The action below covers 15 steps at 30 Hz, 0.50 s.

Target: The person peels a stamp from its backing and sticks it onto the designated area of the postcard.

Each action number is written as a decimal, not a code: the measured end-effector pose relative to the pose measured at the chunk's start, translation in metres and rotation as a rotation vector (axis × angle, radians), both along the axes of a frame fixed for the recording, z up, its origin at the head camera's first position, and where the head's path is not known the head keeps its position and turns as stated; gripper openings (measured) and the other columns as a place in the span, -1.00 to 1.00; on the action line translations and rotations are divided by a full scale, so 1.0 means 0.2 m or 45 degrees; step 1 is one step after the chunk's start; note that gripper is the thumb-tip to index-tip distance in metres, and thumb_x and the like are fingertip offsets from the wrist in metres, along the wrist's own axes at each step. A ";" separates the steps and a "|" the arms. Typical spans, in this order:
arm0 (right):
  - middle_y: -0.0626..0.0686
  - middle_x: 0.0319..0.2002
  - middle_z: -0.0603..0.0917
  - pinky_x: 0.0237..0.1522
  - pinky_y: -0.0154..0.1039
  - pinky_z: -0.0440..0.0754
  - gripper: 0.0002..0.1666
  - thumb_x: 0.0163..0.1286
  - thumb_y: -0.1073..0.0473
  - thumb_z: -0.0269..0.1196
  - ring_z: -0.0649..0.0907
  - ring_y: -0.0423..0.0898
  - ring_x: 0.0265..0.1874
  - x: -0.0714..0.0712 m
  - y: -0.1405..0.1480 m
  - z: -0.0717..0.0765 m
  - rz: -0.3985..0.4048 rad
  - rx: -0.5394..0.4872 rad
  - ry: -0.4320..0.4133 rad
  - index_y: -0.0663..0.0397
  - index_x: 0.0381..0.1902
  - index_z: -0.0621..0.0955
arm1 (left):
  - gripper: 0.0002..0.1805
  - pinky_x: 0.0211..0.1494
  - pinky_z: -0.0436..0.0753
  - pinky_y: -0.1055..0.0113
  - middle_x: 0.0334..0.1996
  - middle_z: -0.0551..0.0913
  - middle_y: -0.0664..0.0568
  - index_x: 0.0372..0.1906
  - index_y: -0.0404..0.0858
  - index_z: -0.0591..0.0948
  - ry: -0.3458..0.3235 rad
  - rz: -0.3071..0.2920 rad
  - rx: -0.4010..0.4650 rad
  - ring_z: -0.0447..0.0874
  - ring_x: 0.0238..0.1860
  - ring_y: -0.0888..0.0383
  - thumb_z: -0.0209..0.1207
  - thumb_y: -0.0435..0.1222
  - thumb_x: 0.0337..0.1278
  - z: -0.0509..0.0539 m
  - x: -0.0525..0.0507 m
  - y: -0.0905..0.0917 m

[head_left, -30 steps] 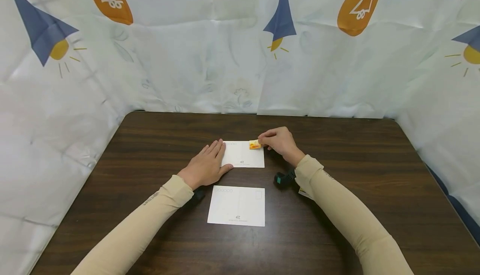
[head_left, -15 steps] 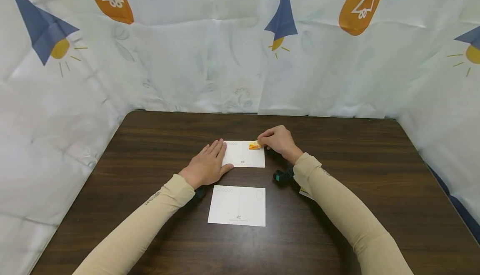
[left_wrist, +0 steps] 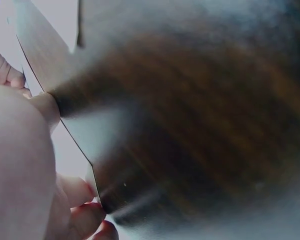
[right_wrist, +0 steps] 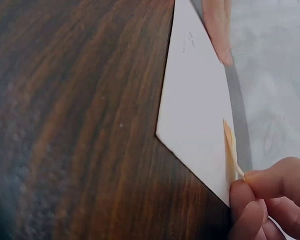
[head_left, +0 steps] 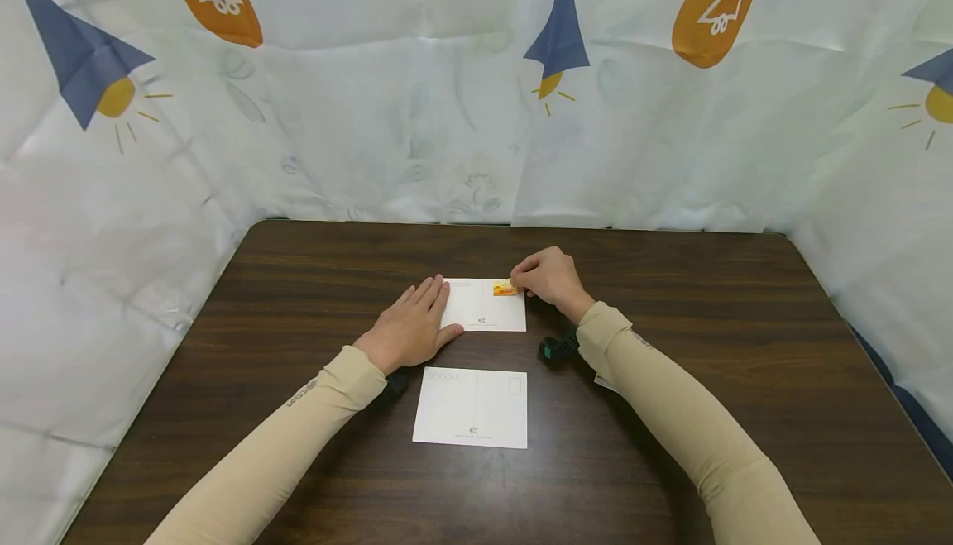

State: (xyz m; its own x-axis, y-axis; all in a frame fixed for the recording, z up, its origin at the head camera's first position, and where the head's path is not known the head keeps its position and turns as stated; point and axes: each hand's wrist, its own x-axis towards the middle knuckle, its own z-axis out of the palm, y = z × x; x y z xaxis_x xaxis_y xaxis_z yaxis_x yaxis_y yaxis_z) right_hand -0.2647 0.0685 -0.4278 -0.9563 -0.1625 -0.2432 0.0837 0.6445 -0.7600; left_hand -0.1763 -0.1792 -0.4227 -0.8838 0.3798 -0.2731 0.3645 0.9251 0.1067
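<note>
My left hand (head_left: 408, 327) lies with straight fingers on the left end of the far white postcard (head_left: 480, 313), pressing it to the table. At the card's upper right corner, my right hand (head_left: 549, 279) pinches a small yellow-orange stamp (head_left: 505, 288) between thumb and forefinger. In the right wrist view, the stamp (right_wrist: 229, 145) stands tilted, its far end close to the card and its near end in the fingertips. Whether it sticks to the card, I cannot tell. A second postcard (head_left: 471, 408) lies flat nearer to me, with a printed stamp box at its upper right.
The dark wood table (head_left: 313, 280) ends at a patterned white cloth (head_left: 357, 131) behind it. Beside the right wrist is a black wrist camera (head_left: 557, 349). Part of a flat paper piece (head_left: 605, 382) shows from under the right sleeve.
The right hand and wrist have shifted slightly left and away from me, and the stamp has edged left on the card. The left hand and both postcards stay in place.
</note>
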 end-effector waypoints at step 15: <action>0.07 -0.35 0.84 -0.52 -0.32 0.62 -0.86 0.24 0.09 0.51 0.70 -0.14 -0.53 0.02 -0.03 0.00 0.051 0.111 0.133 0.02 -0.31 0.83 | -0.09 0.75 0.08 -0.08 0.69 -0.04 -0.27 0.64 -0.42 0.01 0.007 -0.003 -0.006 -0.05 0.72 -0.16 -0.16 0.19 0.60 0.01 0.00 0.00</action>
State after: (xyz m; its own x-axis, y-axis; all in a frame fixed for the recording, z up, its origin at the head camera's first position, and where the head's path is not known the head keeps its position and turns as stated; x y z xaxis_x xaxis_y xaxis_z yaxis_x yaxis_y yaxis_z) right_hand -0.2617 0.0629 -0.4272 -0.9703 -0.1836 -0.1578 -0.0198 0.7099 -0.7040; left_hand -0.1762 -0.1787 -0.4214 -0.8844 0.3805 -0.2702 0.3672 0.9247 0.1001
